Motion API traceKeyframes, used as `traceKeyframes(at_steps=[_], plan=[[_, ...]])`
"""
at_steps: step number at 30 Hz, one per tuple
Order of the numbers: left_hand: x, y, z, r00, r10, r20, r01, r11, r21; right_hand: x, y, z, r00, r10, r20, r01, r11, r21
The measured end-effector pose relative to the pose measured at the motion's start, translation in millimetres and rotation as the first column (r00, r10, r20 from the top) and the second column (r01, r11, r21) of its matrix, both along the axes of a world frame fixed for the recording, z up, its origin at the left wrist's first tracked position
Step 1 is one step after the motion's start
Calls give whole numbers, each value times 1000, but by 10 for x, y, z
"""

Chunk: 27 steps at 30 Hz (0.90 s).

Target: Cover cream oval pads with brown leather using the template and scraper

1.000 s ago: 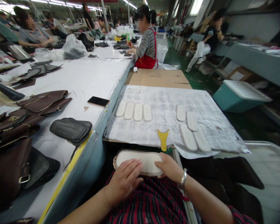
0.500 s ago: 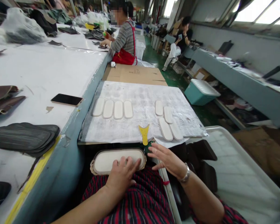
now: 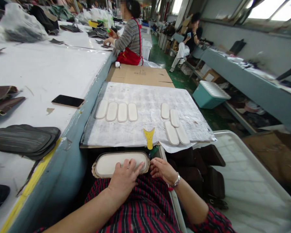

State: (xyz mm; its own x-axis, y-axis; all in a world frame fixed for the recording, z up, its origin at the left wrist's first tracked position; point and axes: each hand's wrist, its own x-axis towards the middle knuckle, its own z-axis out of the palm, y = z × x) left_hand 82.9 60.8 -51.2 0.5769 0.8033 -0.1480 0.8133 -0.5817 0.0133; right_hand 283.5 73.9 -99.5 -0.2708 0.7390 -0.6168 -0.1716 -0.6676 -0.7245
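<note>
An oblong piece (image 3: 106, 166) with a white panel, a dark rim and a ruffled tan edge lies across my lap, below the worktop's front edge. My left hand (image 3: 126, 173) rests on the white panel with fingers spread, the thumb toward its right end. At that right end is my right hand (image 3: 161, 170), fingers curled together close against the rim; what they pinch, if anything, is too small to make out. A yellow notched tool (image 3: 149, 137) lies at the front edge of the white-covered board (image 3: 135, 137), just beyond my hands.
Several white oblong panels (image 3: 122, 112) lie on the board, in a row at left and a cluster (image 3: 172, 132) at right. Dark brown pieces (image 3: 215, 181) fill part of a white tub (image 3: 252, 181). Dark stacked pieces (image 3: 24, 139) and a phone (image 3: 68, 101) lie on the left table.
My right hand has moved left to the oblong piece's right end, and its spread fingers have closed. My left hand stays on the panel. The view has shifted slightly.
</note>
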Motion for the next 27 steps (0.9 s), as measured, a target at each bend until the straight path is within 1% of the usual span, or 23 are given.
traceKeyframes(at_steps=[2,3,6,11,15,20,27], plan=[[-4,-7,-6,1000,0,0,0,1000,1,4,-8,-128,987,-16,-161,14,1000,-14],[-5,-9,-8,1000,0,1,0,1000,3,8,-12,-180,978,-18,-208,15,1000,-16],[-3,-10,-8,1000,-7,3,7,1000,2,22,-23,-287,961,-9,-277,5,1000,-15],[3,-9,-1,1000,-17,18,17,999,-30,39,-26,-372,931,31,-363,-42,999,-23],[-9,-10,-1,999,-18,32,20,998,-55,37,-1,-407,912,48,-406,-65,998,-27],[-24,-3,-12,998,-31,48,35,996,-84,49,22,-407,901,71,-428,-87,996,-18],[1,24,-8,1000,-15,27,18,996,-91,30,66,-453,916,121,-383,-122,992,22]])
